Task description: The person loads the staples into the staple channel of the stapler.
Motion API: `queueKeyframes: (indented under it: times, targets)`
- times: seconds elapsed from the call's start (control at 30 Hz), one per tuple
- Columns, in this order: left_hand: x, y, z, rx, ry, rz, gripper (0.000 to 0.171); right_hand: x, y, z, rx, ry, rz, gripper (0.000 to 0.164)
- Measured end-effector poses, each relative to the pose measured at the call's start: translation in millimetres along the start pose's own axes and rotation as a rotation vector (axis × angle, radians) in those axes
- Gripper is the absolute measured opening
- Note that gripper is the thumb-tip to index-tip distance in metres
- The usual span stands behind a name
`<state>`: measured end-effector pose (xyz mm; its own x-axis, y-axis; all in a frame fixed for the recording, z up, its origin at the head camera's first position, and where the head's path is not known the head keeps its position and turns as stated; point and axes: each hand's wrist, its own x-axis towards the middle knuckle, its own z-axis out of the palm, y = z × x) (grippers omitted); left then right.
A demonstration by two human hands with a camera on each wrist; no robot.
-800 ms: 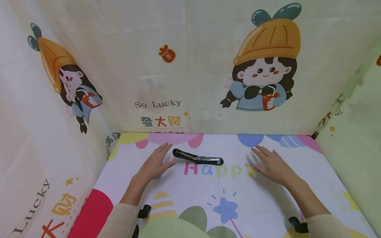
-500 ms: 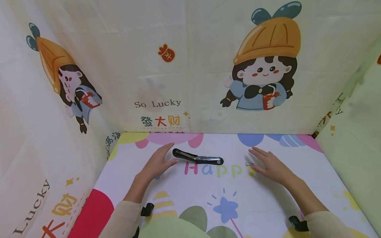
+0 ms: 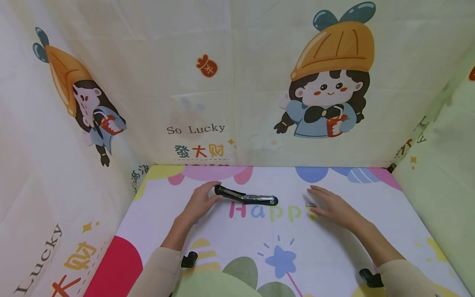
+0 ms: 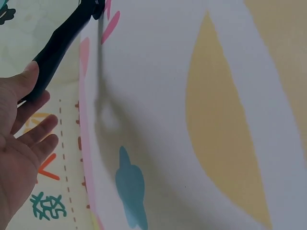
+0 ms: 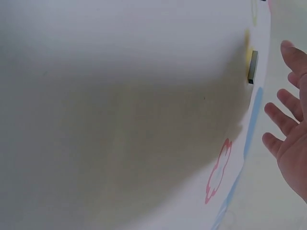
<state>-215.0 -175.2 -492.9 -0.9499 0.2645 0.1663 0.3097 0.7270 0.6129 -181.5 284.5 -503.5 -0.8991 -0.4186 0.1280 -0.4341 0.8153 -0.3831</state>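
A black stapler, swung open with its metal channel showing, lies across the lettering on the table. My left hand is at its left end. In the left wrist view, the thumb and forefinger of my left hand pinch the end of the stapler, while the other fingers stay loose. A short strip of staples lies to the right of the stapler. Above and beside it hovers my right hand, fingers spread and holding nothing. The right wrist view shows the same strip of staples apart from the fingertips.
A printed cloth with cartoon shapes covers the table. Cream curtains with printed figures and writing stand behind it and along both sides. Black wrist straps sit at both sleeves.
My left hand has moved right and closed thumb and forefinger onto the stapler's left end. My right hand has drifted slightly left and down. The stapler and staples look unmoved.
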Motion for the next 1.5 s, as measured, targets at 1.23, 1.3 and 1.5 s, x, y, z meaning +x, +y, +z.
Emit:
queueKeyframes:
  times: [1.23,1.3,1.5]
  targets:
    - [6.0,23.3,15.3,-0.407,0.109,-0.154,0.047,14.7,10.8,21.5,-0.002,0.13,-0.082,0.022]
    - [5.9,23.9,16.0,-0.412,0.11,-0.153,0.047,14.9,11.9,22.5,0.002,0.137,-0.085,0.019]
    - [6.6,23.7,17.1,-0.428,0.107,-0.154,0.046,15.6,13.9,24.2,0.005,0.137,-0.095,0.014]
